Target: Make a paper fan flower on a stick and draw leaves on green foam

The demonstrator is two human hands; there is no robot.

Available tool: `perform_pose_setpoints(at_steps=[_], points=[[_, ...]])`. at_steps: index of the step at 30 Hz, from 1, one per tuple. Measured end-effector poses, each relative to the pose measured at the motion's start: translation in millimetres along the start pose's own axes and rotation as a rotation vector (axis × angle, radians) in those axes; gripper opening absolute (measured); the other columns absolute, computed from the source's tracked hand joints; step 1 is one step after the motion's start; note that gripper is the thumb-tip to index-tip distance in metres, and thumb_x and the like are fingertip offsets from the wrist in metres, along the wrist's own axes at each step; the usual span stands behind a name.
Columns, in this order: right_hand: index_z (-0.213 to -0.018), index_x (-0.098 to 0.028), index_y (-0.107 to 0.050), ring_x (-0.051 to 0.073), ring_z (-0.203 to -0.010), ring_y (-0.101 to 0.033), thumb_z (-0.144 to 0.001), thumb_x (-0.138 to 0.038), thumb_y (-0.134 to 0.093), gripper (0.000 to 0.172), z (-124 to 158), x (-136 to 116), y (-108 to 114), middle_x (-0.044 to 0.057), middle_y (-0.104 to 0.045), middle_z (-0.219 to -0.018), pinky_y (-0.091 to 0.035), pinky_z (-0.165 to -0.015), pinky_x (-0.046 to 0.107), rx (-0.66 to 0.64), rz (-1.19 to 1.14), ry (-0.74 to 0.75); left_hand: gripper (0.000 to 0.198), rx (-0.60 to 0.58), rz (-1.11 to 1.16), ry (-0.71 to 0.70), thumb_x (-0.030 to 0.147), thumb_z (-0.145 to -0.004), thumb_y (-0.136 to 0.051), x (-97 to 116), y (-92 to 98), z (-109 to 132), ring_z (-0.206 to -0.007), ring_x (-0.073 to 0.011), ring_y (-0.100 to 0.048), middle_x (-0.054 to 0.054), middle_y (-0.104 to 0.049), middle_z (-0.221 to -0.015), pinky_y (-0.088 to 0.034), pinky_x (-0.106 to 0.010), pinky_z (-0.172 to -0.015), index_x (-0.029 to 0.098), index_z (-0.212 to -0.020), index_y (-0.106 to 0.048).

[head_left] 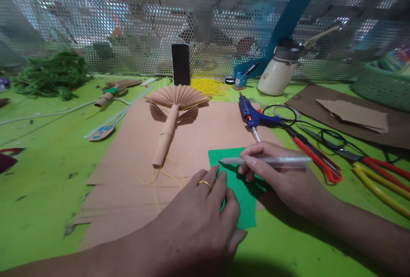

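My right hand (272,170) is closed round a slim translucent pen (275,161), its tip over the upper left part of a green sheet of paper (246,208). Fingers stretched out and resting flat, my left hand (208,204) lies across the left edge of that sheet and wears a gold ring. Beneath the sheet are stacked brown paper sheets (124,153). On the stack, beyond my left hand, lies a pleated brown paper fan shape (177,96) with a rolled paper stem (165,140) and loose yellow thread ends.
Around the stack are a blue glue gun (253,115), a red box cutter (317,157), scissors (381,174), a white pitcher (277,74) and a propped phone (181,64). Green strands (51,74) are heaped at the far left, before a perforated metal screen (137,21). A green basket (384,83) stands right.
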State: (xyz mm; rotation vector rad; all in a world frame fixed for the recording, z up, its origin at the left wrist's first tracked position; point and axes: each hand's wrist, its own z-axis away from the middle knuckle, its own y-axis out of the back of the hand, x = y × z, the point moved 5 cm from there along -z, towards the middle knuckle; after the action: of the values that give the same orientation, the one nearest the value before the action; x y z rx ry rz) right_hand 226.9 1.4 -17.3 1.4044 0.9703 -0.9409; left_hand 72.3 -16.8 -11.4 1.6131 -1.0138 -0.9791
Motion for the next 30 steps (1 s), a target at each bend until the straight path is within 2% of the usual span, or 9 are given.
perform_pose_setpoints(at_steps=[4, 11, 16, 26, 30], points=[[-0.084, -0.022, -0.065, 0.017, -0.069, -0.065, -0.091, -0.034, -0.057, 0.016, 0.3, 0.8, 1.2, 0.003, -0.071, -0.076, -0.054, -0.065, 0.028, 0.011, 0.007, 0.003, 0.037, -0.039, 0.013, 0.004, 0.036, -0.096, -0.046, -0.2, 1.7, -0.6, -0.111, -0.0379, -0.061, -0.022, -0.068, -0.107, -0.052, -0.053, -0.089, 0.007, -0.107, -0.064], [-0.085, -0.021, -0.064, 0.015, -0.069, -0.066, -0.092, -0.037, -0.057, 0.019, 0.1, 2.2, 2.8, 0.002, -0.072, -0.077, -0.054, -0.067, 0.025, 0.003, 0.021, -0.017, 0.037, 0.03, -0.03, -0.011, 0.041, -0.093, -0.05, 0.3, -8.2, 1.7, -0.104, -0.0378, -0.065, -0.022, -0.069, -0.107, -0.053, -0.053, -0.086, 0.009, -0.101, -0.065], [-0.09, -0.022, -0.066, 0.016, -0.073, -0.066, -0.091, -0.038, -0.058, 0.018, 0.9, 5.8, 1.1, 0.003, -0.072, -0.08, -0.054, -0.066, 0.025, -0.025, -0.005, -0.025, 0.039, 0.057, -0.033, -0.017, 0.041, -0.095, -0.047, -0.1, -7.0, 2.9, -0.106, -0.0379, -0.064, -0.024, -0.069, -0.109, -0.053, -0.052, -0.088, 0.007, -0.105, -0.065], [-0.091, -0.022, -0.068, 0.017, -0.071, -0.066, -0.091, -0.039, -0.059, 0.019, 1.0, 5.1, 0.6, 0.005, -0.072, -0.081, -0.054, -0.065, 0.028, -0.037, -0.006, -0.006, 0.036, -0.05, 0.041, 0.028, 0.036, -0.095, -0.049, -0.5, 5.6, 2.4, -0.111, -0.0352, -0.062, -0.023, -0.067, -0.114, -0.049, -0.052, -0.095, 0.007, -0.109, -0.065], [-0.092, -0.022, -0.068, 0.016, -0.071, -0.065, -0.091, -0.037, -0.059, 0.017, 1.2, 5.1, 0.5, 0.004, -0.072, -0.081, -0.054, -0.066, 0.027, -0.032, 0.006, -0.001, 0.038, -0.026, 0.013, 0.026, 0.037, -0.095, -0.049, 0.6, 2.0, 4.1, -0.113, -0.0367, -0.061, -0.026, -0.065, -0.117, -0.049, -0.052, -0.095, 0.005, -0.111, -0.064]])
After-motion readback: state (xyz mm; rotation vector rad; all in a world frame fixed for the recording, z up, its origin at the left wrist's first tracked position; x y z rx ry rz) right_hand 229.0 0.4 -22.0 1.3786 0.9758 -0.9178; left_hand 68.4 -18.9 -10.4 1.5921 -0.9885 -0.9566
